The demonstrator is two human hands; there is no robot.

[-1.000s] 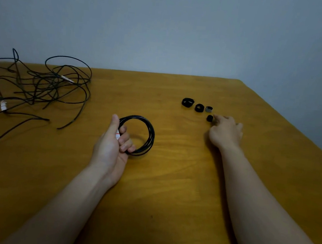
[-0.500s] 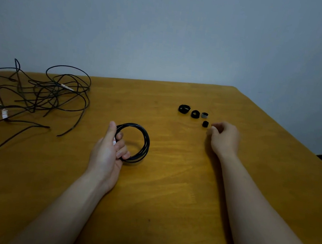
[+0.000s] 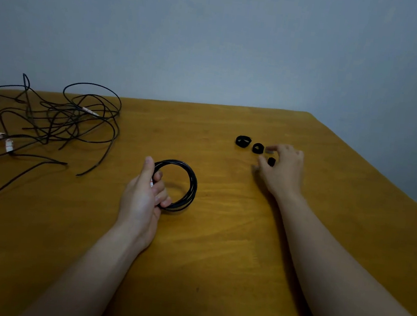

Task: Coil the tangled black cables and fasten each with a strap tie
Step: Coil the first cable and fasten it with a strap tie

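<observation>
My left hand grips the left side of a coiled black cable that rests on the wooden table, thumb on top and fingers through the loop. My right hand is at the rolled strap ties, blurred, fingers spread. A small black strap roll lies between its thumb and forefinger; whether they touch it is unclear. Two larger black strap rolls and a grey one lie just left of the fingertips. Tangled black cables sprawl at the far left.
The tangle has white-tagged plug ends and runs off the left edge of view. A grey wall stands behind the table. The table's right edge slants down to the right, close to the straps.
My right hand, drawn back with curled fingers half a second ago, has moved forward and spread its fingers over the small strap roll. The left hand keeps its hold on the coil.
</observation>
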